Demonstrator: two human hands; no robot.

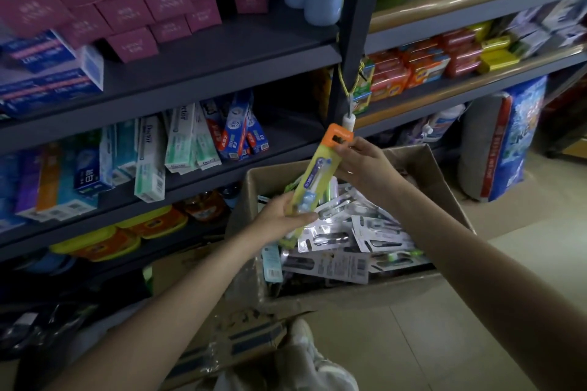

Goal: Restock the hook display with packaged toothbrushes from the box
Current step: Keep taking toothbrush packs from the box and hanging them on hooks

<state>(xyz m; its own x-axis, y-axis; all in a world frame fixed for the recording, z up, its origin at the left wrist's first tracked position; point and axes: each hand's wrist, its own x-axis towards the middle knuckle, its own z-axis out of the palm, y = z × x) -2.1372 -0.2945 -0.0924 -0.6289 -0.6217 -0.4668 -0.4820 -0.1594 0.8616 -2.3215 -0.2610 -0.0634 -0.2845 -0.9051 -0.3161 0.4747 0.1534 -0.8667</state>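
A yellow toothbrush pack with an orange top [314,173] is held tilted above the cardboard box [444,187]. My left hand [282,216] grips its lower end. My right hand [365,162] pinches its orange top, where the hang hole lies right beside the white-tipped hook [347,120]. That hook hangs on a yellow cord [344,82] from the dark shelf post. Several packaged toothbrushes [349,241] in grey and white cards lie piled in the box.
Dark shelves on the left hold toothpaste boxes [178,143] and pink cartons [127,9]. Soap packs [422,63] fill the right shelf. A blue and red sack [505,143] stands on the floor at right. A flattened carton [228,343] lies near my shoe [305,340].
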